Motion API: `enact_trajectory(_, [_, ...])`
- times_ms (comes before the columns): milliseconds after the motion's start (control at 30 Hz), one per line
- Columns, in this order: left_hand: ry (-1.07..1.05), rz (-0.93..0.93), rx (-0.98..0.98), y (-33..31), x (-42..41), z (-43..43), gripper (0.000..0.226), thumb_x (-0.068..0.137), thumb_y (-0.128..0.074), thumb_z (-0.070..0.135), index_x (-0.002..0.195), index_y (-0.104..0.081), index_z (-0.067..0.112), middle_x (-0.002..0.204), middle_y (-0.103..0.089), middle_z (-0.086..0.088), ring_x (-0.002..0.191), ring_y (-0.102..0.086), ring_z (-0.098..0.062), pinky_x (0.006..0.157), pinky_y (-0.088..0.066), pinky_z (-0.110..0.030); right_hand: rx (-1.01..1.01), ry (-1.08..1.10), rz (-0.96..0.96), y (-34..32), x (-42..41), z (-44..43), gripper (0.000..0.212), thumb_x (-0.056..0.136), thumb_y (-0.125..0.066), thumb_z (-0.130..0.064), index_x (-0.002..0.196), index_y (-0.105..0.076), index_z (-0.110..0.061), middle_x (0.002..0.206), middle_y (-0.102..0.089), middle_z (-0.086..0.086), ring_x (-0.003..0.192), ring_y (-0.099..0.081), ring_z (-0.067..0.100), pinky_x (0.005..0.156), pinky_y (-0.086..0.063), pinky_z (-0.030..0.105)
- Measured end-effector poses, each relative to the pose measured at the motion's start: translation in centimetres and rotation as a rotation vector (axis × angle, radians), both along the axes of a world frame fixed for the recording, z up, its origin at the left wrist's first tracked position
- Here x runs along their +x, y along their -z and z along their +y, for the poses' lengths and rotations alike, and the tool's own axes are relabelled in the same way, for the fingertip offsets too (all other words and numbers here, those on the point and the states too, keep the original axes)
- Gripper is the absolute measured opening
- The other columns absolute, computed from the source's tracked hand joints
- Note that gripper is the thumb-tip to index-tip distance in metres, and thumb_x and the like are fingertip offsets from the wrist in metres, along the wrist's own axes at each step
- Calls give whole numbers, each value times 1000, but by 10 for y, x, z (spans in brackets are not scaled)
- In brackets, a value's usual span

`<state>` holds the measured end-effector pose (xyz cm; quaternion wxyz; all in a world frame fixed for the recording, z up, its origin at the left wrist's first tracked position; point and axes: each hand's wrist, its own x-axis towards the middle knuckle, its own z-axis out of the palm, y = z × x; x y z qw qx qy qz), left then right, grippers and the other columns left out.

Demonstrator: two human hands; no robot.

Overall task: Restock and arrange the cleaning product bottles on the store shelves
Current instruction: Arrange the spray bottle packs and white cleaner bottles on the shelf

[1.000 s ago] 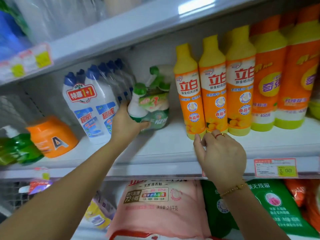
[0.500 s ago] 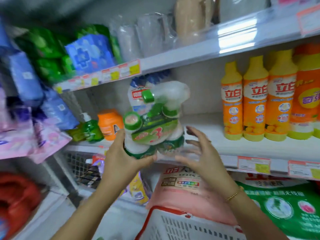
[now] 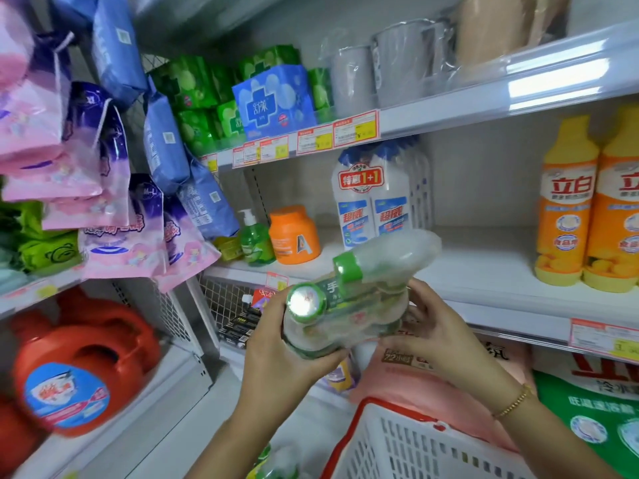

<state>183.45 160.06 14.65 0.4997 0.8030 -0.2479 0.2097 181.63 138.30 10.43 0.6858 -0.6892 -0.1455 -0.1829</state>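
Glossy plastic-wrapped spray bottle pack [image 3: 349,305] (clear film); matt white shelf [image 3: 484,267].

- spray bottle pack [image 3: 345,316]: whitish see-through bottles, bright green caps, green label band
- dish soap bottles [image 3: 567,202]: yellow tops, orange bodies, red characters on a white patch
- twin-pack bottles [image 3: 371,205]: white, blue caps, blue labels, red 1+1 badge
- jar [image 3: 294,236]: orange, grey "A"
- detergent jug [image 3: 79,371]: red, round blue label
- basket [image 3: 408,444]: white grid, red rim
- bracelet [image 3: 513,403]: gold
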Motion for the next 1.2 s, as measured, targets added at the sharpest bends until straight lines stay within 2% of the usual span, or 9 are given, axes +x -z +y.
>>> enact_trajectory(200, [42, 142, -138, -3, 0, 4, 64, 46, -94, 21, 102, -65, 30, 94, -72, 16, 87, -67, -1, 69, -51, -15, 157, -38, 53, -8, 2, 16, 69, 69, -69, -6, 131, -48, -29, 118, -66, -14, 111, -63, 8, 79, -52, 16])
enact_trajectory(400, [160, 322, -274, -10, 7, 18, 63, 43, -94, 14, 101, -69, 17, 89, -76, 6, 82, -71, -7, 65, -52, -16, 111, 54, 76, -23, 3, 27, 66, 65, -75, -22, 127, -56, -33, 110, -71, -2, 92, -71, 19, 73, -56, 22])
enact_trajectory(500, [200, 366, -316, -12, 14, 27, 64, 45, -87, 29, 105, -69, 14, 97, -75, -1, 91, -72, -16, 72, -55, -24, 82, 105, 50, -31, 2, 32, 64, 63, -78, -28, 124, -59, -36, 105, -71, -1, 86, -72, 18, 73, -57, 22])
enact_trajectory(667, [177, 424, -453, -17, 18, 32, 58, 50, -88, 23, 103, -70, 9, 98, -75, -10, 90, -72, -26, 77, -56, -37, 49, 174, 42, -31, 6, 57, 81, 61, -80, -42, 134, -47, -38, 118, -67, -7, 100, -68, 7, 89, -54, 30])
enact_trajectory(767, [122, 455, -562, -23, 17, 27, 49, 53, -82, 20, 99, -71, 7, 93, -75, -11, 80, -73, -23, 66, -57, -32, -146, 290, -12, -20, 10, 84, 110, 55, -80, -62, 145, -17, -49, 150, -33, -6, 128, -49, 8, 105, -44, 37])
enact_trajectory(833, [81, 464, -614, -26, 16, 25, 47, 56, -79, 23, 98, -71, 6, 90, -75, -11, 78, -73, -25, 62, -56, -32, -329, 371, -97, -16, 9, 104, 109, 57, -69, -69, 145, -7, -53, 158, 3, -14, 140, -32, 13, 112, -36, 34])
enact_trajectory(967, [83, 437, -643, -31, 9, 16, 54, 57, -78, 27, 107, -68, 9, 92, -76, -6, 82, -73, -21, 68, -59, -34, -593, 579, -337, -15, 10, 131, 90, 72, -56, -59, 150, -19, -31, 159, 17, 4, 147, -10, 30, 112, -30, 42])
enact_trajectory(1100, [153, 334, -584, -37, 2, 10, 55, 60, -82, 22, 112, -66, 14, 101, -75, -4, 95, -71, -23, 79, -57, -37, -562, 702, -399, -23, 16, 130, 100, 68, -79, -34, 148, -20, -28, 161, 5, 9, 144, -17, 39, 104, -40, 56])
enact_trajectory(1200, [216, 265, -518, -38, -6, 5, 52, 64, -82, 14, 113, -65, 11, 104, -74, -3, 98, -70, -18, 79, -57, -27, -459, 681, -445, -28, 21, 118, 105, 61, -85, -22, 145, -23, -30, 161, -1, 8, 145, -21, 33, 100, -44, 54])
